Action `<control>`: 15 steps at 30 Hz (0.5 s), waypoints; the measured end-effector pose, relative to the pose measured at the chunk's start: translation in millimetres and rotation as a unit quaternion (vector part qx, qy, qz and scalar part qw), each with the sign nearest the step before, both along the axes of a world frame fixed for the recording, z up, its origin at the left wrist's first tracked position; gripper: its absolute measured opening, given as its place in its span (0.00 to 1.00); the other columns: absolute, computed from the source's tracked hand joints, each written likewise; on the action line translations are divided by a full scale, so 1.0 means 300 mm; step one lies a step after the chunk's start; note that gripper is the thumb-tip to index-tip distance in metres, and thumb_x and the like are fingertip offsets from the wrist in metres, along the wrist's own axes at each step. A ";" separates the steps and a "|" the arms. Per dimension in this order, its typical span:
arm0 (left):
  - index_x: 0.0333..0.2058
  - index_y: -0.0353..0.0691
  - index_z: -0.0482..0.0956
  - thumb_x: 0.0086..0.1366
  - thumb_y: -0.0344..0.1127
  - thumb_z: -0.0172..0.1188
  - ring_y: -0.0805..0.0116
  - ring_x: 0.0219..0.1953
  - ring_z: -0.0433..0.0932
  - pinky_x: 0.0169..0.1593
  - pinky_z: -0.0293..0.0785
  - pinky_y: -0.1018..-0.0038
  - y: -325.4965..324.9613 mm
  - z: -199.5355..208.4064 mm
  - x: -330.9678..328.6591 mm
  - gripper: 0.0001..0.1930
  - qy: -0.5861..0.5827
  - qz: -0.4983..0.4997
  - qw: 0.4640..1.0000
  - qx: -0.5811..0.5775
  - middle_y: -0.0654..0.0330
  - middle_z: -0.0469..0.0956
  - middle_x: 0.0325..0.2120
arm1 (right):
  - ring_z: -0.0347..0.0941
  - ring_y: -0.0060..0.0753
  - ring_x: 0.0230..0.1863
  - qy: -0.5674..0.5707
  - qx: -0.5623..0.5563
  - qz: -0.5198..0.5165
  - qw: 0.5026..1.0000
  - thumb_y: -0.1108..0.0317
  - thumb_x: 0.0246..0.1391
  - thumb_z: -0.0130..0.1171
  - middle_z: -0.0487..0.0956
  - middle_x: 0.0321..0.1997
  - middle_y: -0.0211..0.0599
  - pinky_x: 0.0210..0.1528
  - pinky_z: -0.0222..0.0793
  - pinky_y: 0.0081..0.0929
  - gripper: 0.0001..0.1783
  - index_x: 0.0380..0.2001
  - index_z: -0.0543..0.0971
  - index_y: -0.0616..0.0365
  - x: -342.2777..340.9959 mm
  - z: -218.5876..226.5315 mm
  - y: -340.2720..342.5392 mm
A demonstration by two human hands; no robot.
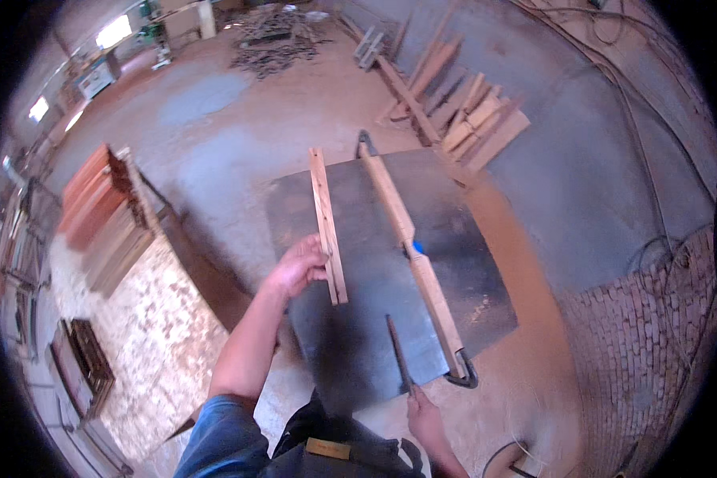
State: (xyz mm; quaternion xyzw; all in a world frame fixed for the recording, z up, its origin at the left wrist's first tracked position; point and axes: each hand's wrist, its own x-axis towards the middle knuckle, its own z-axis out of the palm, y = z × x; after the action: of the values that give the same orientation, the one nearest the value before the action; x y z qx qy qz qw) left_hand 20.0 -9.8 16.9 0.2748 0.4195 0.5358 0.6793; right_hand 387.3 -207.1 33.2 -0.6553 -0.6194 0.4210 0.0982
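Broadly, the dark-topped bench (pixel 374 299) is the biggest thing before me, and I place everything by it. Left of the bench stands a pale speckled table (pixel 167 334), with a stack of reddish boards (pixel 95 191) at its far end, probably put there to leave my bench top free. Beyond the bench, toward its far right corner, a pile of timber (pixel 486 131) lies on the floor, out of the way.

Along the right half of the bench runs a long wooden bar (pixel 432 295), nearly from far edge to near edge. Over the left half is a shorter wooden strip (pixel 320 191) with dark slots along it. My left grip (pixel 301 264) is closed round it toward its near end, from the left, I judge so that most of its length is uncovered; whether it touches the bench I cannot tell.

At the bench's near edge my right grip (pixel 425 414) is wrapped round one end of a thin dark tool (pixel 398 354), its tip pointing away from me over the bench. Smaller are the black clamps, one at the far edge (pixel 364 142), one at the near, presumably to hold the bar firm. Smallest is a blue patch (pixel 418 248) beside the bar's middle, its purpose unclear.
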 end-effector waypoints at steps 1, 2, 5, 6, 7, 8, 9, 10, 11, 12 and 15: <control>0.43 0.41 0.73 0.66 0.28 0.54 0.71 0.36 0.81 0.38 0.82 0.72 -0.090 0.004 -0.004 0.08 0.007 0.026 0.999 -0.017 0.62 0.79 0.35 | 0.78 0.62 0.45 -0.015 0.027 0.010 0.999 0.62 0.66 0.47 0.80 0.40 0.62 0.47 0.74 0.45 0.21 0.58 0.72 0.58 0.017 -0.040 -0.027; 0.43 0.41 0.73 0.66 0.29 0.55 0.72 0.36 0.81 0.38 0.82 0.72 -0.176 0.007 -0.005 0.07 0.013 0.052 0.998 -0.034 0.63 0.79 0.36 | 0.78 0.62 0.43 -0.029 0.053 0.019 0.998 0.63 0.66 0.47 0.80 0.39 0.62 0.45 0.74 0.45 0.20 0.57 0.73 0.60 0.034 -0.075 -0.046; 0.41 0.42 0.73 0.66 0.30 0.57 0.75 0.34 0.79 0.40 0.79 0.74 -0.453 0.017 -0.015 0.06 0.058 0.108 0.989 -0.078 0.66 0.79 0.34 | 0.74 0.64 0.51 -0.009 0.037 0.031 0.999 0.64 0.65 0.46 0.76 0.49 0.66 0.52 0.71 0.48 0.22 0.59 0.72 0.56 0.035 -0.094 -0.033; 0.42 0.42 0.73 0.66 0.30 0.57 0.76 0.34 0.79 0.40 0.79 0.74 -0.550 0.018 -0.029 0.06 0.055 0.120 0.989 -0.073 0.67 0.79 0.33 | 0.74 0.64 0.50 -0.006 0.028 0.035 0.999 0.64 0.65 0.46 0.77 0.48 0.66 0.52 0.71 0.47 0.21 0.59 0.72 0.57 0.051 -0.104 -0.039; 0.42 0.43 0.73 0.66 0.30 0.57 0.76 0.34 0.79 0.40 0.79 0.75 -0.635 0.027 -0.049 0.07 0.053 0.132 0.988 -0.063 0.67 0.78 0.33 | 0.75 0.63 0.50 -0.002 0.023 0.039 0.999 0.64 0.65 0.46 0.77 0.48 0.66 0.51 0.71 0.47 0.21 0.59 0.72 0.58 0.061 -0.119 -0.033; 0.43 0.43 0.74 0.65 0.29 0.57 0.79 0.31 0.77 0.35 0.75 0.77 -0.714 0.024 -0.065 0.08 0.062 0.163 0.982 -0.072 0.68 0.78 0.31 | 0.75 0.63 0.50 0.003 0.019 0.042 0.999 0.64 0.65 0.46 0.77 0.48 0.66 0.51 0.71 0.46 0.21 0.59 0.72 0.59 0.075 -0.145 -0.022; 0.44 0.43 0.74 0.65 0.29 0.57 0.80 0.30 0.75 0.33 0.73 0.79 -0.792 0.042 -0.086 0.09 0.070 0.178 0.979 -0.068 0.69 0.78 0.31 | 0.72 0.50 0.40 -0.003 0.054 0.046 0.997 0.64 0.66 0.46 0.74 0.38 0.54 0.42 0.69 0.42 0.20 0.57 0.73 0.60 0.135 -0.232 -0.020; 0.44 0.43 0.74 0.65 0.30 0.58 0.81 0.29 0.74 0.32 0.71 0.80 -0.856 0.074 -0.114 0.09 0.078 0.190 0.977 -0.061 0.70 0.78 0.31 | 0.70 0.38 0.31 -0.008 0.092 0.047 0.995 0.64 0.67 0.46 0.72 0.28 0.43 0.34 0.68 0.37 0.19 0.55 0.73 0.62 0.218 -0.357 -0.025; 0.45 0.43 0.75 0.65 0.30 0.58 0.82 0.27 0.72 0.30 0.68 0.82 -0.924 0.097 -0.150 0.10 0.086 0.207 0.973 -0.055 0.70 0.77 0.30 | 0.68 0.31 0.26 -0.014 0.101 0.045 0.994 0.64 0.67 0.46 0.70 0.23 0.36 0.30 0.67 0.34 0.19 0.56 0.73 0.62 0.204 -0.367 -0.034; 0.46 0.42 0.76 0.64 0.29 0.58 0.84 0.26 0.68 0.28 0.62 0.84 -0.996 0.128 -0.175 0.11 0.127 0.254 0.955 -0.089 0.72 0.76 0.29 | 0.67 0.24 0.21 -0.019 0.110 0.046 0.993 0.63 0.67 0.46 0.69 0.19 0.30 0.25 0.66 0.32 0.19 0.56 0.72 0.62 0.188 -0.371 -0.043; 0.44 0.42 0.78 0.62 0.28 0.58 0.85 0.26 0.68 0.29 0.62 0.85 -1.220 0.150 -0.308 0.11 0.184 0.328 0.922 -0.090 0.72 0.74 0.27 | 0.65 0.22 0.20 -0.036 0.090 0.060 0.993 0.63 0.67 0.46 0.68 0.19 0.27 0.24 0.65 0.29 0.23 0.62 0.69 0.61 0.093 -0.214 -0.037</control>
State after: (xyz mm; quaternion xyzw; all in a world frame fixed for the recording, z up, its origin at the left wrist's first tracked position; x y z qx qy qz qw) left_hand -72.3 -375.7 62.0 0.1529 0.6502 0.6286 0.3984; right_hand 415.2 -218.1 -31.1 -0.6201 -0.6961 0.3449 0.1093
